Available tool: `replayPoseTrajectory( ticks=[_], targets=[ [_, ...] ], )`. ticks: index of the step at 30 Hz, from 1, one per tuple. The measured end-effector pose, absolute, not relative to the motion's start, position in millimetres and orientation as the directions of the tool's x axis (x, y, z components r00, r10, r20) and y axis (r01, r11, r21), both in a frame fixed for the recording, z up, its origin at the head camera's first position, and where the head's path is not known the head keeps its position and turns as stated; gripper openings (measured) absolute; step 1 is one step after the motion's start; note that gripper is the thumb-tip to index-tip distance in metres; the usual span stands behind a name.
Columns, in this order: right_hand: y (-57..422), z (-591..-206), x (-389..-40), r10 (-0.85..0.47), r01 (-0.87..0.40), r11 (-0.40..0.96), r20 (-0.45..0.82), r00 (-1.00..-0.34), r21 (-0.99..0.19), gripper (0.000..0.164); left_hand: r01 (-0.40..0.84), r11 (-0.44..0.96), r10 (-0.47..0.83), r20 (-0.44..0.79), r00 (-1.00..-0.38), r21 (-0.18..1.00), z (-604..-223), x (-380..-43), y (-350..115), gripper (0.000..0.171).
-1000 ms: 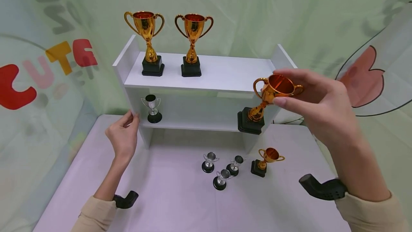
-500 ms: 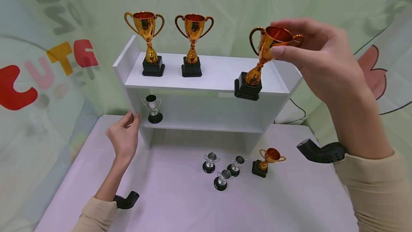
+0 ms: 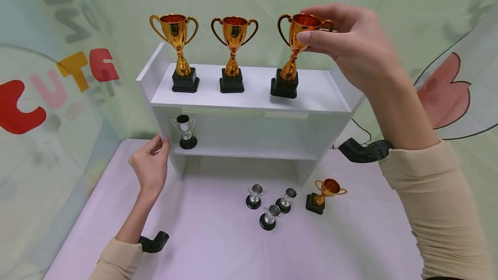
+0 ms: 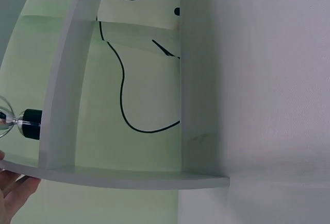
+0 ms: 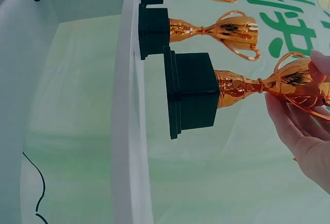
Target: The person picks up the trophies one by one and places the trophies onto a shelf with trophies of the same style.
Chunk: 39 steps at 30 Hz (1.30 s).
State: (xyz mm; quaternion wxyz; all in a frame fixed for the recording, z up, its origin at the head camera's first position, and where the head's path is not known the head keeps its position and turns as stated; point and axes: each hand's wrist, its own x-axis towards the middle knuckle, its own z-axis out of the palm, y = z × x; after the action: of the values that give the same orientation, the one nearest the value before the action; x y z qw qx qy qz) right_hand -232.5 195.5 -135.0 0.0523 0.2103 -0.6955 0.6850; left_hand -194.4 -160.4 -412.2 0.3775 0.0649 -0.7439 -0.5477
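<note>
In the head view my right hand grips a gold trophy by its cup, thumb in front. The trophy leans slightly, its black base close over the top board of the white shelf unit. Two more gold trophies, a left one and a middle one, stand upright on that board. My left hand pinches the front edge of the unit's left side panel. Beside it, on the middle board, stands a silver trophy. The right wrist view shows the held trophy's black base near the board edge.
On the white table before the unit stand three small silver trophies and another gold trophy to their right. The unit's right side panel rises near my right forearm. A dark cable runs behind it.
My right hand has lifted the gold trophy from in front of the shelf unit's right end, then moved it left and over the top board. My left hand stays on the side panel.
</note>
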Motion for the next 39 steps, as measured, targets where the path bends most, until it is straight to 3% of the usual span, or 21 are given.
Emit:
replayPoseTrajectory(
  ticks=[16,39],
  targets=[
    [182.0,-143.7,-262.9,-0.251,-0.293,-0.008,0.286,-0.925,-0.956,0.049,0.324,0.396,-0.503,0.498,-0.706,0.859,-413.2,-195.3,-160.8,0.025],
    [184.3,-150.3,-269.4,-0.241,-0.257,-0.012,0.252,-0.937,-0.966,0.056,0.323,0.404,-0.503,0.503,-0.703,0.856,-412.5,-193.7,-160.6,0.025]
  ],
)
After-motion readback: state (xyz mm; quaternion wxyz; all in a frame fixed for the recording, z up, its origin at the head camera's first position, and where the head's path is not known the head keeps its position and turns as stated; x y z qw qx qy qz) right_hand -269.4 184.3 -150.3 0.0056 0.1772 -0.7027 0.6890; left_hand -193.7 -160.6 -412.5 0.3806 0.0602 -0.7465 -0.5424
